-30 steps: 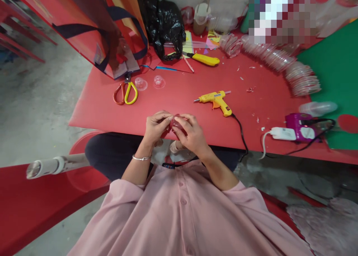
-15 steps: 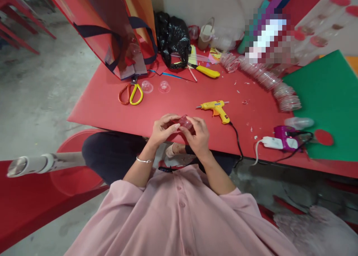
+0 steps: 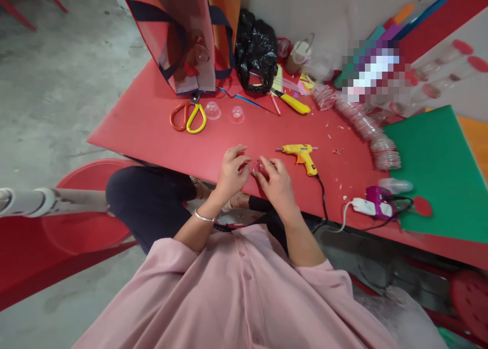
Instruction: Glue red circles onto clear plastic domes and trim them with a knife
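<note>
A small clear plastic dome lid point(image 3: 258, 166), tinted by the red table behind it, is held near the table's front edge. My right hand point(image 3: 277, 182) grips it between thumb and fingers. Just left of the lid is my left hand point(image 3: 233, 170), its fingers loosely bent and apart, with nothing visible in them. Two similar clear domes, the left dome point(image 3: 212, 110) and the right dome point(image 3: 236, 115), sit farther back on the table. A yellow glue gun point(image 3: 301, 155) lies to the right of my hands.
Scissors point(image 3: 188, 117) and a yellow cutter knife point(image 3: 295, 103) lie toward the back. Behind them stand a large bag point(image 3: 175, 39) and a black plastic bag point(image 3: 256, 52). Stacked clear lids point(image 3: 360, 118), a purple power adapter point(image 3: 375, 199) and a green board point(image 3: 442, 171) are at right.
My left hand has come away from the dome lid, its fingers lifting and loosening. My right hand keeps hold of the lid. The camera view has shifted slightly.
</note>
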Available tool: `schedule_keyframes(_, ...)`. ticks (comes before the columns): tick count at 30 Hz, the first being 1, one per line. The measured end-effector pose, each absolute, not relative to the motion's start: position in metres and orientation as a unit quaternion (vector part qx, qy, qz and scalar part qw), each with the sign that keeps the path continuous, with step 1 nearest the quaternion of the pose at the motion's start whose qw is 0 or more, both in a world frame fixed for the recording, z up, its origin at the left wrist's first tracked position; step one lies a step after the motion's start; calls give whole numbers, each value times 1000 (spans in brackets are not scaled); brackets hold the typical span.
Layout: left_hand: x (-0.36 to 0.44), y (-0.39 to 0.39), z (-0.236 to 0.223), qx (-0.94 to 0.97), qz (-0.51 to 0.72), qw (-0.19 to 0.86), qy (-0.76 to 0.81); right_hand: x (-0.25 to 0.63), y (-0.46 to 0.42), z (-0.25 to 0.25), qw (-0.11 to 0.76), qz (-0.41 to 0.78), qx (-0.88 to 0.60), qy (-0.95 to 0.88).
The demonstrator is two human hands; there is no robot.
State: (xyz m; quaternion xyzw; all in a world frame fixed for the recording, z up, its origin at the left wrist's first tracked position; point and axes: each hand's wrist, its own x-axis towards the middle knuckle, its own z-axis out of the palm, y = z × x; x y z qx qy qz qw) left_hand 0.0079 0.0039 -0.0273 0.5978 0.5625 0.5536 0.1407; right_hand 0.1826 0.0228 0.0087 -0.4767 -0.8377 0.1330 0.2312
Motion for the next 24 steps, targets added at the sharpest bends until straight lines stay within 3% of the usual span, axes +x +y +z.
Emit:
schedule_keyframes(3,8,4,-24,596,521,133,597,182,20,6,236,127,-478,-837)
schedule_keyframes(6,1,5,-14,582,479,199,626,181,18,2,247,117,-477,-835)
schedule_keyframes(12,-25,24,28,545,267,529,593,178,14,-4,264,97,-477,-832)
schedule_keyframes(15,-27,41,45,519,131,626,568,180,15,-5,270,87,-471,-835)
schedule_keyframes(19,-19,61,55,492,9,636,595,182,17,-5,267,101,-470,-835)
schedule_keyframes(24,-12,70,59,506,-41,600,618,184,18,-6,279,132,-463,-831)
